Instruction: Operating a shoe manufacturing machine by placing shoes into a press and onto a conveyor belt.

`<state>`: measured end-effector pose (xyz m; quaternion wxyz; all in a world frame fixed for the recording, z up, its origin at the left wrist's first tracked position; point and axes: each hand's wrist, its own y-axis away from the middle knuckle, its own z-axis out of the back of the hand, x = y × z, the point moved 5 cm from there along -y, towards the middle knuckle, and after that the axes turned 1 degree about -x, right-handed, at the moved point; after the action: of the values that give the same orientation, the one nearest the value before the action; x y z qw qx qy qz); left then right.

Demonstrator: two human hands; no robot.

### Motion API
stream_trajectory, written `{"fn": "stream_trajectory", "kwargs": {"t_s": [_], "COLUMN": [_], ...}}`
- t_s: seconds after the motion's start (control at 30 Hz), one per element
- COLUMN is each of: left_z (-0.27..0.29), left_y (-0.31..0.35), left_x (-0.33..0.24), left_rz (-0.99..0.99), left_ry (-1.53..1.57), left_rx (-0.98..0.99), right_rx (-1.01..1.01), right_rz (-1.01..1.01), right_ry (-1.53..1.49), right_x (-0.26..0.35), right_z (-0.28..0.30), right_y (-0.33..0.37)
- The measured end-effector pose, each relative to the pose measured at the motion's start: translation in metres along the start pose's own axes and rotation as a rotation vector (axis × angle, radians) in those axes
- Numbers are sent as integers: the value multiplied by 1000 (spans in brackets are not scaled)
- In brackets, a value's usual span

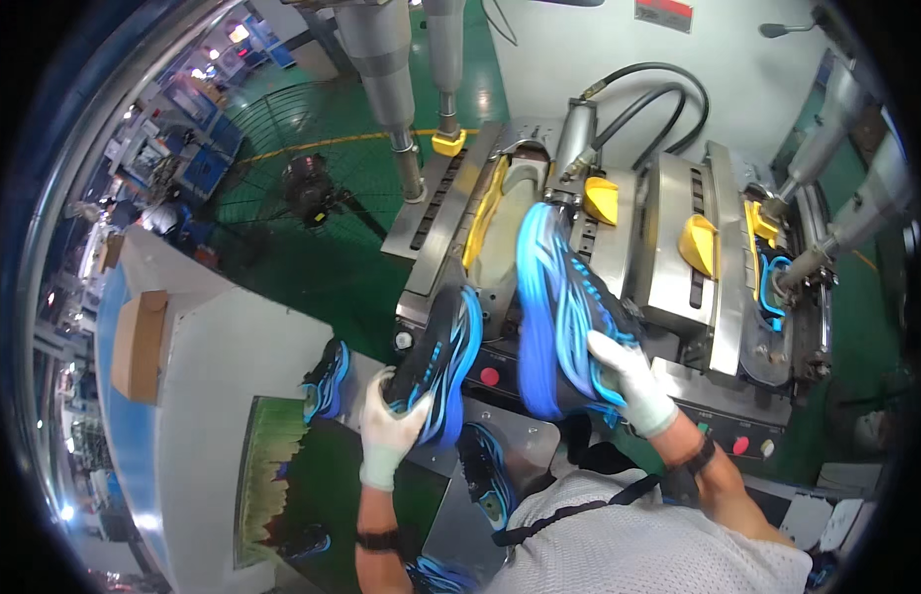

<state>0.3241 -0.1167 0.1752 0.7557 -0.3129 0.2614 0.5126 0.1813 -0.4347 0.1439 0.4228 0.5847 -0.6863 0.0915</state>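
Note:
In a white glove, my left hand point(389, 433) is closed round the heel end of a black sneaker point(440, 346) with a blue sole, its toe pointing away from me. My right hand point(636, 383), gloved too, grips a second black-and-blue sneaker point(559, 307) near the heel, tilted so its blue sole side shows. Both shoes are held up in front of a metal press machine point(668, 267). Just beyond them lies the machine's left station, with a pale shoe-shaped bed point(507, 223) beside a yellow pad point(485, 213).
Another blue-edged shoe point(774, 292) sits in the right station under slanted cylinders. More sneakers rest low by my body point(487, 475) and beside the white table point(327, 379). A cardboard box point(141, 346) lies on that table. A floor fan point(310, 188) stands behind. Red buttons point(490, 377) line the machine's front.

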Motion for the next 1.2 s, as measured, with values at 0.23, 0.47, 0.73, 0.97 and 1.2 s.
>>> {"fn": "stream_trajectory", "kwargs": {"t_s": [0.23, 0.47, 0.73, 0.97, 1.2], "left_z": [25, -6, -54, -55, -53], "left_y": [203, 308, 381, 365, 384], "left_x": [125, 193, 216, 201, 200], "left_rz": [538, 885, 877, 906, 949], "left_ry": [-91, -193, -241, -160, -266], "left_rx": [-38, -35, -347, -273, -273], "right_rx": [20, -451, -556, -500, 116], "right_rz": [-85, 207, 214, 287, 691], "right_ry": [111, 722, 1348, 1410, 1011], "right_x": [3, -8, -31, -1, -49], "right_z": [-81, -33, -54, -20, -100], "right_y": [-183, -331, -395, -391, -199]}}
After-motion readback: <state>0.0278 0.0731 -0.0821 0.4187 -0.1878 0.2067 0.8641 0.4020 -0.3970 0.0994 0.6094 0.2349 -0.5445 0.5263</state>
